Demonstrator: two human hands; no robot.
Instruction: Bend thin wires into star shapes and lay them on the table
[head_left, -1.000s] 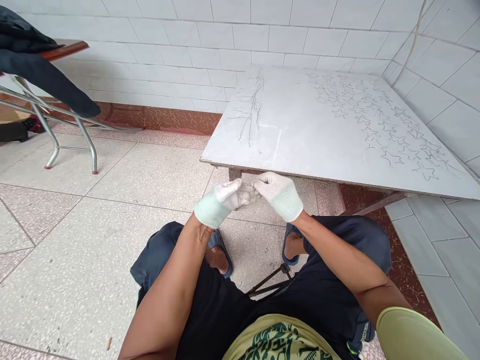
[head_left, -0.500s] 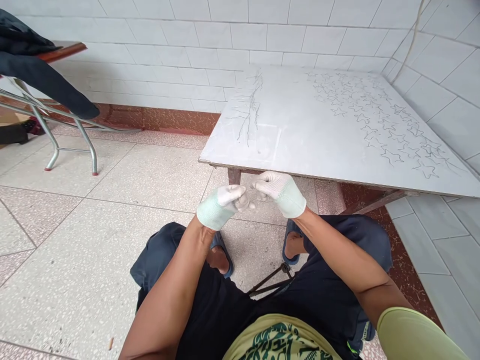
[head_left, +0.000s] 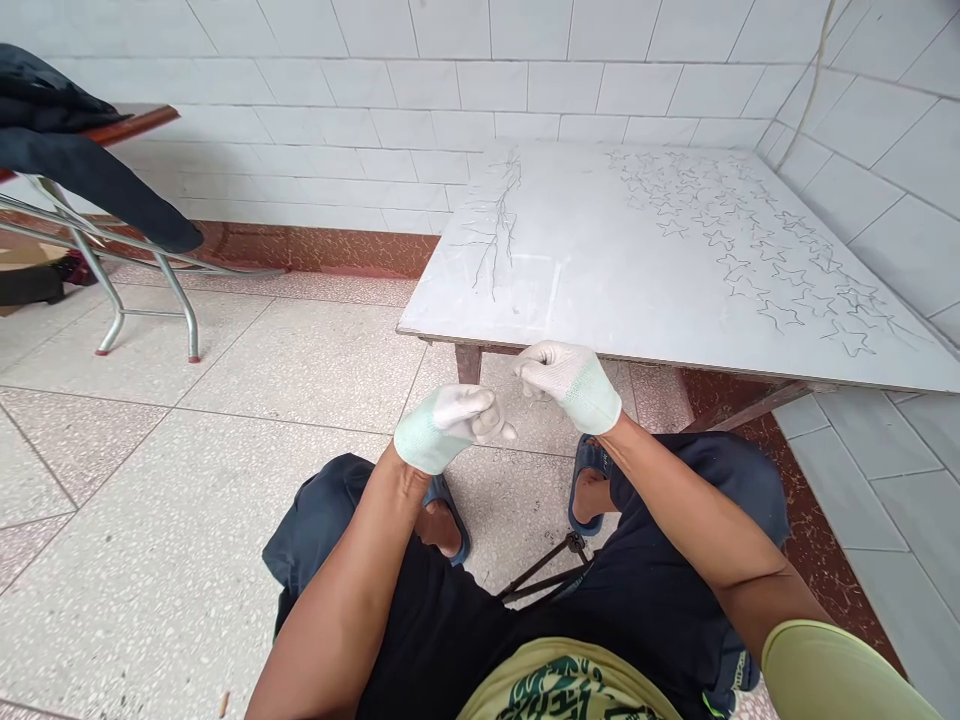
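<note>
Both my hands wear white knit gloves and hover just below the front edge of a low white table [head_left: 600,270]. My left hand [head_left: 450,425] is closed, thumb pressed against the fingers. My right hand [head_left: 566,385] is curled a short way to its right and a little higher. A thin wire piece [head_left: 525,392], barely visible, seems pinched at the fingertips of both. On the table lie several bent wire stars [head_left: 750,240] to the right. A small bunch of straight wires [head_left: 499,215] lies at the far left of the tabletop.
I sit low, knees apart, feet in blue sandals [head_left: 450,510] on the speckled tile floor. A metal-legged folding table [head_left: 112,260] with dark clothing [head_left: 82,160] stands at the far left. White tiled walls close the back and right side.
My hands, pressed together under the table edge a second ago, have drawn apart, the left dropping slightly. The view has tilted down a little.
</note>
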